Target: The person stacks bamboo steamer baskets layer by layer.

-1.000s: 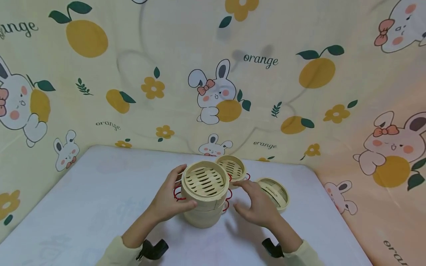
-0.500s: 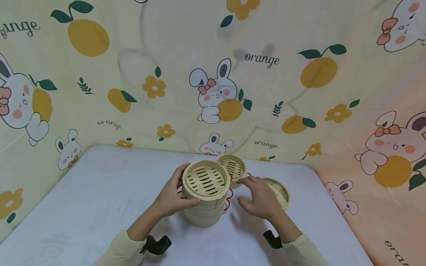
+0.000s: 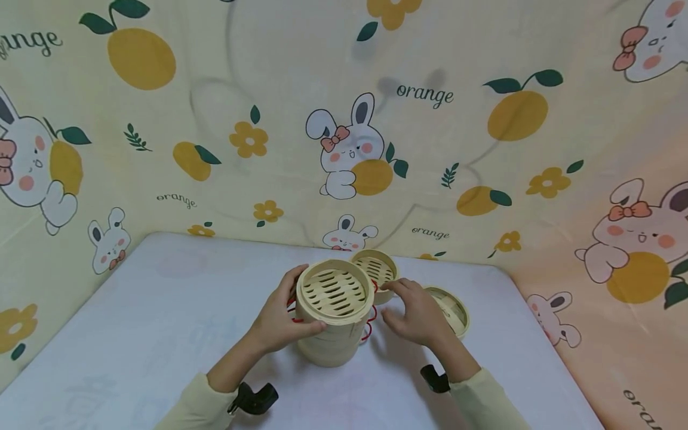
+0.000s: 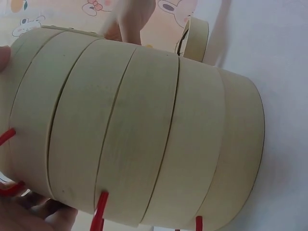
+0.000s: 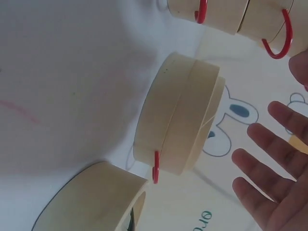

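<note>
A stack of pale bamboo steamer baskets (image 3: 330, 340) stands upright, with a slotted base showing inside the top one. My left hand (image 3: 276, 319) grips the stack's left side near the top, thumb across the front and fingers round behind. In the left wrist view, the stack's banded wall (image 4: 134, 125) fills most of the frame, with red loop handles (image 4: 98, 211) along it. Off the right side, my right hand (image 3: 419, 313) hovers with spread fingers and holds nothing. Beyond those fingers (image 5: 262, 163), the right wrist view shows a separate steamer basket (image 5: 178, 113).
Behind the stack sits that single slotted basket (image 3: 374, 269). A round woven steamer lid (image 3: 451, 313) lies to the right, partly hidden by my right hand. The white table (image 3: 161, 322) ends at a cloth backdrop (image 3: 279, 77) printed with rabbits and oranges.
My right hand has shifted slightly right and up, away from the stack. My left hand has moved slightly up and right on the stack, which stays in place.
</note>
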The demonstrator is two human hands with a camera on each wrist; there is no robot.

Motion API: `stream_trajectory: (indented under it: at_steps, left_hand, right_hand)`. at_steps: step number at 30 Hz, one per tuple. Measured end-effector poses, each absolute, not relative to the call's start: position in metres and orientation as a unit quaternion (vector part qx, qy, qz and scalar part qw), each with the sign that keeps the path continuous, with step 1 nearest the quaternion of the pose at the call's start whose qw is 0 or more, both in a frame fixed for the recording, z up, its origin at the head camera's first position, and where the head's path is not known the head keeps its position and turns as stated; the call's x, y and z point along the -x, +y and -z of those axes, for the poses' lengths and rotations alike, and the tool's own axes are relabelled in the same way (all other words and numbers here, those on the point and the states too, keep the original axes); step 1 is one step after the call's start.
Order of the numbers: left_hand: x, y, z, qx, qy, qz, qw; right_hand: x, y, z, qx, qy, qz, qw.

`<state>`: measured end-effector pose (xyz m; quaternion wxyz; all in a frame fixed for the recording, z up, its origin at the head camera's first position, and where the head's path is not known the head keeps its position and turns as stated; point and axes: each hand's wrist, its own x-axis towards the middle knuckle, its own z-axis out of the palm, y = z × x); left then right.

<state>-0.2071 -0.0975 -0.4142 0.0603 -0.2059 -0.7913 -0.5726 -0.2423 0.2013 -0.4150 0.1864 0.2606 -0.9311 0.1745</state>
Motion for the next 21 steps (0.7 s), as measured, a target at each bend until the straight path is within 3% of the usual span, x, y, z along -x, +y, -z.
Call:
stream_trajectory:
  at_steps: [21]
  left_hand:
    - [0.21, -0.097, 0.414, 0.21, -0.799, 0.558, 0.08]
  right_hand:
    - [0.277, 0.191, 0.423, -0.246, -0.936, -0.185, 0.171]
